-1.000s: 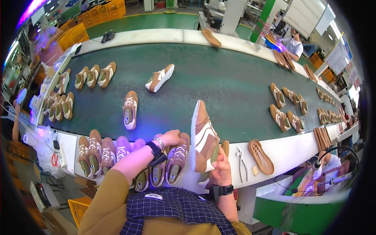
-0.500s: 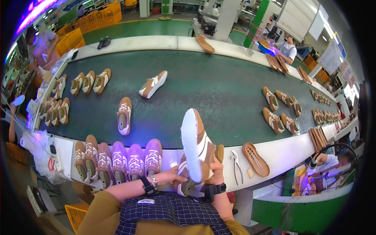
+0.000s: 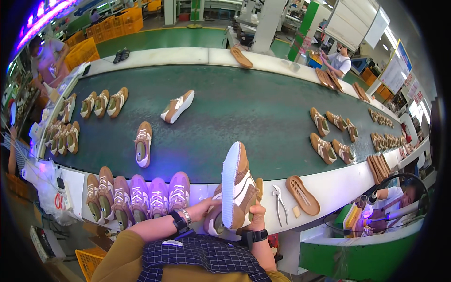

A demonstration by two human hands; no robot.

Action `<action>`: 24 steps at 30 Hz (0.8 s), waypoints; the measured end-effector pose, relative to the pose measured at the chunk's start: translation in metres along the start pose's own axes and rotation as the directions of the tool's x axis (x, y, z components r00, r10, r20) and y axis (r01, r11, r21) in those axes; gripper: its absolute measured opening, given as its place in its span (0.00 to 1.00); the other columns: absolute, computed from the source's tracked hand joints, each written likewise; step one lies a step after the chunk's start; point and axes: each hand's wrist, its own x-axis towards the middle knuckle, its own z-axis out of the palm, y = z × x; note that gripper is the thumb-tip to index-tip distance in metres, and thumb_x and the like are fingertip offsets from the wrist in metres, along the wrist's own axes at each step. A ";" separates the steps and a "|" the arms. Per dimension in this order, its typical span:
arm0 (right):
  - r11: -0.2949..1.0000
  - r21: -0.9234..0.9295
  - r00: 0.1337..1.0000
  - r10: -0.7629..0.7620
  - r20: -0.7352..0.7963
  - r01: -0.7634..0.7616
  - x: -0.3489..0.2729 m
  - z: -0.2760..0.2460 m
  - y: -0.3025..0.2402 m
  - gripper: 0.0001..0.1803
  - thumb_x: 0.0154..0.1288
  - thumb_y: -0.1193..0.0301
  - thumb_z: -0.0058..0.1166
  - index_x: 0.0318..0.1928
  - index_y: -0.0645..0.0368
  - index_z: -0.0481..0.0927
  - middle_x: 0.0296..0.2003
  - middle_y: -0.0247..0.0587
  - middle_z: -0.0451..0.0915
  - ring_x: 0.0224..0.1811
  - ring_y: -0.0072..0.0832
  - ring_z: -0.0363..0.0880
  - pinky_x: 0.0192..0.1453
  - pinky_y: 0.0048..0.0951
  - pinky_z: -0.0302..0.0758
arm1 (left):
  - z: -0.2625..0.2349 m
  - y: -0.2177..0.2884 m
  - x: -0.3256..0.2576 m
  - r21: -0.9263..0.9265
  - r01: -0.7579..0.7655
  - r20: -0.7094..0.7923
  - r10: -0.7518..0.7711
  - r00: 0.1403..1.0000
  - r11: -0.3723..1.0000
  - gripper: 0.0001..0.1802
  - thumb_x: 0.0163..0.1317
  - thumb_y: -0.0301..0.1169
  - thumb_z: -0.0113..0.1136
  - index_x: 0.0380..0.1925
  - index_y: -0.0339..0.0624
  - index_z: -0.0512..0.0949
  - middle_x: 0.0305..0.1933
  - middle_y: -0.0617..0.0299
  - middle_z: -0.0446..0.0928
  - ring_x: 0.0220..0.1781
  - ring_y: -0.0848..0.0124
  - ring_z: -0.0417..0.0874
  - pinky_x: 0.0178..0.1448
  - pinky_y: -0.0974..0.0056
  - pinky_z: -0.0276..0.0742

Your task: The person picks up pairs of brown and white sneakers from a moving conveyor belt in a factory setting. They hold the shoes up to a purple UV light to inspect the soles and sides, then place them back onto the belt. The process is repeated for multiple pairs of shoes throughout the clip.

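Observation:
I hold a brown and white sneaker [image 3: 236, 188] on edge over the white front ledge [image 3: 338, 183], its white sole facing left. My right hand [image 3: 256, 214] grips its right side near the heel. My left hand [image 3: 203, 210] touches its lower end from the left. A row of several similar sneakers [image 3: 136, 196] lies on the ledge just left of my hands, lit purple.
A green conveyor belt [image 3: 244, 117] carries scattered sneakers, one lone shoe [image 3: 143, 144] and another [image 3: 177, 106] further back. Pliers [image 3: 279, 203] and a brown sole [image 3: 302, 194] lie right of my hands. Other people work at the left, far right and lower right.
My left hand drew back from the row of sneakers to the held shoe. The shoe came closer to my body and turned its white sole more toward me.

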 end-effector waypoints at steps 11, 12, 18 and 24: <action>0.983 0.179 0.992 0.010 0.128 -0.033 -0.005 0.004 -0.005 0.51 0.38 0.58 0.58 0.64 0.68 0.55 0.57 0.64 0.67 0.52 0.54 0.74 0.58 0.52 0.73 | -0.008 -0.021 0.037 0.000 -0.167 -0.109 0.166 0.980 0.986 0.33 0.62 0.35 0.56 0.65 0.48 0.55 0.60 0.58 0.65 0.61 0.67 0.68 0.63 0.59 0.68; 0.986 0.162 0.993 0.018 0.119 -0.038 -0.006 0.002 -0.005 0.51 0.38 0.59 0.58 0.64 0.68 0.55 0.56 0.65 0.67 0.52 0.54 0.73 0.59 0.52 0.72 | -0.008 -0.020 0.038 -0.046 -0.139 -0.091 0.135 0.987 0.989 0.33 0.62 0.35 0.56 0.65 0.49 0.54 0.61 0.58 0.65 0.61 0.67 0.68 0.63 0.58 0.68; 0.993 -0.100 0.998 -0.061 -0.003 0.060 -0.006 -0.009 -0.008 0.48 0.36 0.70 0.57 0.64 0.64 0.57 0.56 0.50 0.69 0.55 0.43 0.71 0.61 0.40 0.68 | -0.014 -0.017 0.038 -0.269 -0.151 0.019 0.162 0.987 0.951 0.33 0.64 0.35 0.55 0.67 0.53 0.53 0.64 0.60 0.63 0.63 0.65 0.68 0.65 0.54 0.66; 0.895 -0.425 0.990 -0.138 0.024 0.135 -0.011 0.041 -0.038 0.49 0.36 0.73 0.62 0.63 0.56 0.55 0.54 0.39 0.67 0.58 0.32 0.65 0.63 0.31 0.61 | -0.020 0.007 0.015 -0.155 -0.260 -0.062 0.253 0.965 0.953 0.31 0.65 0.34 0.53 0.66 0.44 0.54 0.62 0.56 0.66 0.63 0.64 0.68 0.66 0.56 0.64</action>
